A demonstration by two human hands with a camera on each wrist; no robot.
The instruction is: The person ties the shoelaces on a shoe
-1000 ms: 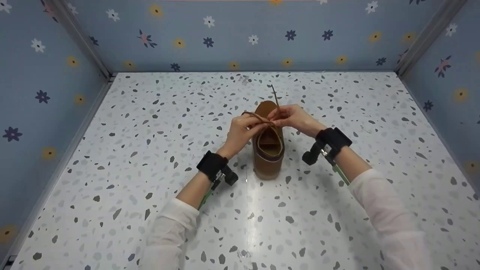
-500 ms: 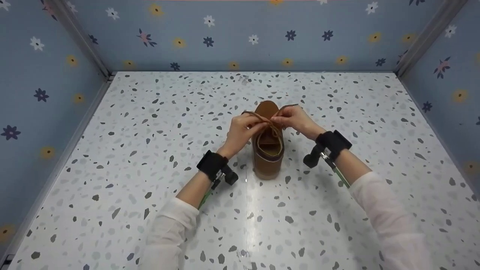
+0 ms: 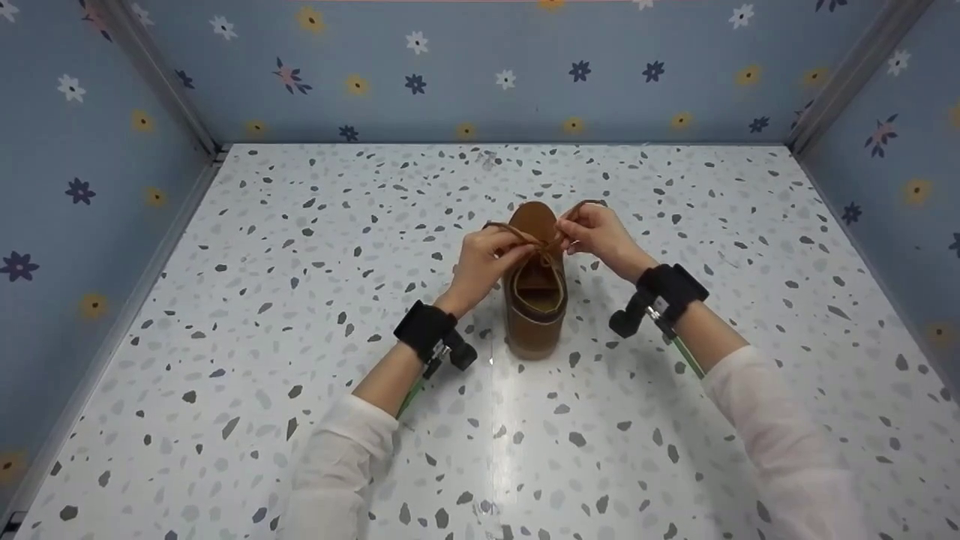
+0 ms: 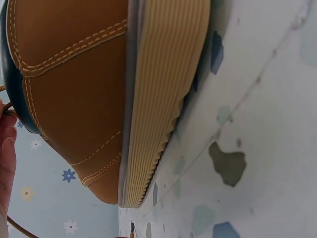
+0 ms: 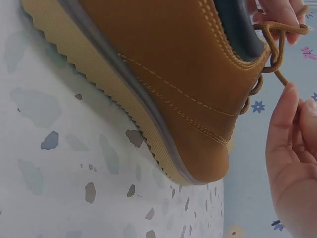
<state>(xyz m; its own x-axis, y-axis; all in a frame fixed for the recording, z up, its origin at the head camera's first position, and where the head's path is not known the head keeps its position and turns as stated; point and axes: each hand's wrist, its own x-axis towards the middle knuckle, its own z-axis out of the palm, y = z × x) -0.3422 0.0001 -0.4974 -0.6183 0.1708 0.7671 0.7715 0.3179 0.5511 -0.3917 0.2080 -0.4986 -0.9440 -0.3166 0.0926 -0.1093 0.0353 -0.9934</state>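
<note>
A brown leather shoe (image 3: 535,334) stands upright on the speckled table, toe pointing away from me. My left hand (image 3: 484,259) pinches the brown shoelace (image 3: 507,228) just left of the shoe's opening, with a loop of it arching over the fingers. On the other side, my right hand (image 3: 604,238) pinches another stretch of lace between thumb and index finger, its tail trailing over the knuckles. Looped lace (image 5: 278,44) shows at the top of the eyelets in the right wrist view. In the left wrist view, only part of the left hand (image 4: 6,163) shows at the edge.
The white speckled tabletop (image 3: 300,225) surrounds the shoe on all sides. Blue flower-patterned panels (image 3: 480,97) enclose it at the back, left and right. Each wrist wears a black camera strap (image 3: 425,330) with a green cable.
The right hand has drawn its lace away to the right and slightly back. The lace tail, upright before, now lies over that hand. The left hand has stayed in place.
</note>
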